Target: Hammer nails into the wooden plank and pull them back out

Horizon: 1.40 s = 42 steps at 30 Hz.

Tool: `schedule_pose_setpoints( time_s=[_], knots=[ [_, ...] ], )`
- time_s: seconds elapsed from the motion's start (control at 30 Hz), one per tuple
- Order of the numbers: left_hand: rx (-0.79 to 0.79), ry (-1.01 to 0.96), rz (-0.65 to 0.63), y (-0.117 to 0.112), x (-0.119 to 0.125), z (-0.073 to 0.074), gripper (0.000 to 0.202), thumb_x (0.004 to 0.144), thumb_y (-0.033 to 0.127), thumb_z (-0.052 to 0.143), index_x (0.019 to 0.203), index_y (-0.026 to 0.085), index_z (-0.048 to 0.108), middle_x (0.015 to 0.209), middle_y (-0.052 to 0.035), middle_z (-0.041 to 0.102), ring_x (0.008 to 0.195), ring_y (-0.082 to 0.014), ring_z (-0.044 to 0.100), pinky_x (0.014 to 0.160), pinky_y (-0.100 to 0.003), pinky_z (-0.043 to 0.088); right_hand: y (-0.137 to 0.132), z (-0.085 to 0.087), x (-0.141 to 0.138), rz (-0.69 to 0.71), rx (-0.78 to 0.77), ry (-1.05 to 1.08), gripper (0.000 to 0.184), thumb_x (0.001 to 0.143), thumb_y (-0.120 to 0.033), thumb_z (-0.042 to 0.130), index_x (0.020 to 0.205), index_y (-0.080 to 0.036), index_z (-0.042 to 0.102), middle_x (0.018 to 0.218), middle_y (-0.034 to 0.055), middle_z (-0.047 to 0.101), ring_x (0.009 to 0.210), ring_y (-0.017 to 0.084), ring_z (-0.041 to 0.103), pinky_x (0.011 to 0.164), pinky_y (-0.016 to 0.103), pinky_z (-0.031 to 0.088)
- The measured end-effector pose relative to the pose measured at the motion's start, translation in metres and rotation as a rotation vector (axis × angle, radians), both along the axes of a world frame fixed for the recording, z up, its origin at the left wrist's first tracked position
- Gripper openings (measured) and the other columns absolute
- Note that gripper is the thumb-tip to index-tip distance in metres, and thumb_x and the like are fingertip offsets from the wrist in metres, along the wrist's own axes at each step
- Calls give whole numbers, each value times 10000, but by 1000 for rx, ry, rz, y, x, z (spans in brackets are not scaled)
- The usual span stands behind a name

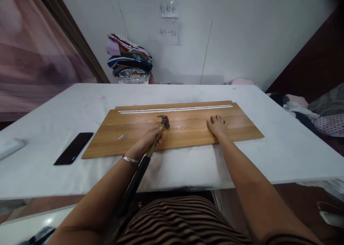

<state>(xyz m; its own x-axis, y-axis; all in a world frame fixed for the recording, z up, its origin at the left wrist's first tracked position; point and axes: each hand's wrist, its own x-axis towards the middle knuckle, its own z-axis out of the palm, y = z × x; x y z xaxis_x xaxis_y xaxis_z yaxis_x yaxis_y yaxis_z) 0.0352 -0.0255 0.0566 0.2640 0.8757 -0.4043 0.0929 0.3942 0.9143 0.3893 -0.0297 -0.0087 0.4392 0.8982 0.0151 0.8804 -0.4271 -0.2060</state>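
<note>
A long wooden board lies on the white table. My left hand is wrapped round the shaft of a hammer, close under its head, and the head rests on the board at the left end of a short row of driven nails. Its dark handle runs back along my forearm. My right hand lies flat on the board with fingers spread, to the right of the nail row. A few loose nails lie on the board's left part. A white measuring strip runs along the board's far edge.
A black phone lies on the table left of the board, and a white object sits at the far left edge. Folded cloths are stacked against the back wall. More fabric lies off the table's right side.
</note>
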Motion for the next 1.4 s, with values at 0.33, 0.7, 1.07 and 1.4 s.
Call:
schedule_pose_setpoints(
  time_s=[0.33,0.7,1.07,1.4],
  knots=[
    [-5,-38,3,2,-3,-3,342,833,484,721,883,169,597,622,17,590,411,-81,487,376,-200,335,0,0,0,1,10,6,532,1039,-448,337,1422,-192,605,1607,165,463,1467,316,376,1192,547,251],
    [-21,-31,16,0,0,0,355,832,495,729,856,170,589,621,16,597,401,-78,486,370,-198,329,-1,2,-1,6,4,3,554,1042,-451,314,1444,-191,594,1615,169,452,1473,318,371,1186,550,263],
    [-7,-43,10,1,1,-1,332,831,477,731,847,179,585,610,16,593,407,-81,475,379,-203,336,0,-1,1,1,9,4,546,1044,-451,327,1449,-197,591,1622,163,453,1495,315,354,1201,558,249],
    [2,-56,-3,2,0,0,302,844,446,724,878,170,607,625,12,592,420,-78,478,390,-201,339,1,-1,1,10,10,-7,554,1046,-460,314,1438,-189,597,1615,172,460,1490,315,371,1197,556,249]
  ],
)
